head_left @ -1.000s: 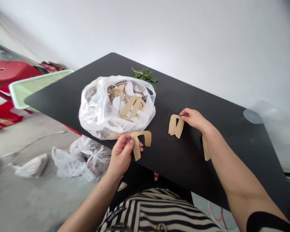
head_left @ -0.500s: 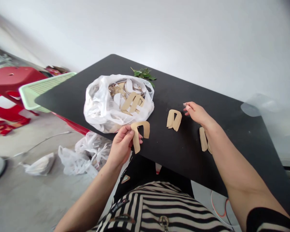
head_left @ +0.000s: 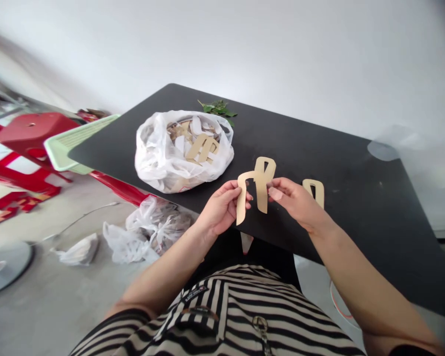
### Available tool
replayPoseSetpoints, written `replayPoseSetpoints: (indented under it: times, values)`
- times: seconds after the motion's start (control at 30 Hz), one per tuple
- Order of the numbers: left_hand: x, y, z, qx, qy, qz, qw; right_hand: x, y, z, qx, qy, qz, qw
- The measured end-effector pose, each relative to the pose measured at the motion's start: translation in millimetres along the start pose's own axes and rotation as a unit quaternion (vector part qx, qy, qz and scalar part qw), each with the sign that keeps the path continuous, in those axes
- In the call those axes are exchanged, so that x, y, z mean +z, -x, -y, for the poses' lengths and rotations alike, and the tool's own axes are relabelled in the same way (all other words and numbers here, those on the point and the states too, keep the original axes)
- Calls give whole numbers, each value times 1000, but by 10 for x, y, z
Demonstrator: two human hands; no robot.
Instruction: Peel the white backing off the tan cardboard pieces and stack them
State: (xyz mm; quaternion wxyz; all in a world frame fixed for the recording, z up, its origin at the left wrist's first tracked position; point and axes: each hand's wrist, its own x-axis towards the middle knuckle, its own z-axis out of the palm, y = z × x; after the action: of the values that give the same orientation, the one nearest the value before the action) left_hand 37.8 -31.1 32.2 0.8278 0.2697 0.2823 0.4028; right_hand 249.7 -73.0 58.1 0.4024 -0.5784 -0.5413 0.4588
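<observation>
Between my two hands is a tan U-shaped paper cutout, raised over the near edge of the black table. My left hand pinches its left leg between thumb and fingers. The fingers of my right hand close at the edge of its right leg. Just behind lies a small stack of similar cutouts, partly covered by the held piece. Another tan cutout pile lies beyond my right wrist, its lower part hidden. To the left stands an open white plastic bag full of tan and white scraps.
Green leaves lie behind the bag on the black table. A clear plastic piece is at the far right edge. Left of the table are a light green basket and red stools. Tied white bags rest on the floor.
My left hand has moved right with the cutout, in front of the small stack. My right hand has come left and down to the cutout's right leg. The view has shifted slightly.
</observation>
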Motion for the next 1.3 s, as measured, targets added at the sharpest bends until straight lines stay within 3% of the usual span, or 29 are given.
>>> replayPoseSetpoints:
  times: [0.2,0.33,0.5,0.6,0.7,0.87,1.0,1.3]
  values:
    - [213,-184,226,-24,-114,43,992,-246,150,-159,38,14,-55,998]
    - [380,-258,454,2,-224,61,973,-406,511,-309,61,37,-122,990]
    - [506,-226,806,-10,-313,116,942,-437,1063,-598,92,36,-214,972]
    - [573,-267,949,-15,-346,132,929,-498,1204,-725,104,39,-244,963]
    - [699,-461,982,15,-375,154,914,-669,1106,-773,99,54,-263,958]
    - [983,-1046,927,80,-433,178,880,-1079,624,-801,95,121,-285,946]
    - [1125,-1416,895,93,-501,180,842,-1292,334,-872,90,165,-278,942]
    - [1240,-1681,722,72,-564,212,795,-1385,155,-917,93,223,-286,927]
